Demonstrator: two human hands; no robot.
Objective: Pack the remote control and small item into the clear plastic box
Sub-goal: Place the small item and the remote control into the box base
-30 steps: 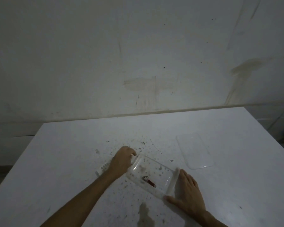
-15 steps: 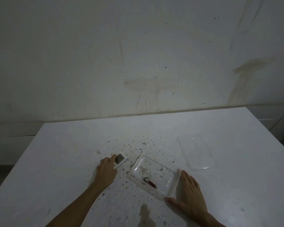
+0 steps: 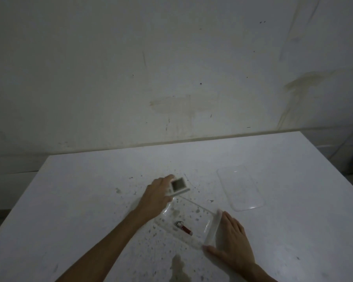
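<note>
Under both hands there's a big white table (image 3: 90, 200), pretty speckled with dark spots around the middle. Off past the right hand (image 3: 230, 241), well apart from it, a clear lid (image 3: 239, 188) lies flat. The clear plastic box (image 3: 186, 222) sits open between the two hands; the right hand is spread flat on the table with its fingers resting against the box's right end, not gripping anything. The left hand (image 3: 157, 195) is curled around the near part of the white remote control (image 3: 178, 186), holding it right at the box's far-left corner, dark little screen facing up. It looks tilted, not inside yet. The small item (image 3: 183, 227), reddish with a dark end, already lies in the box, nearer the right hand's side.
</note>
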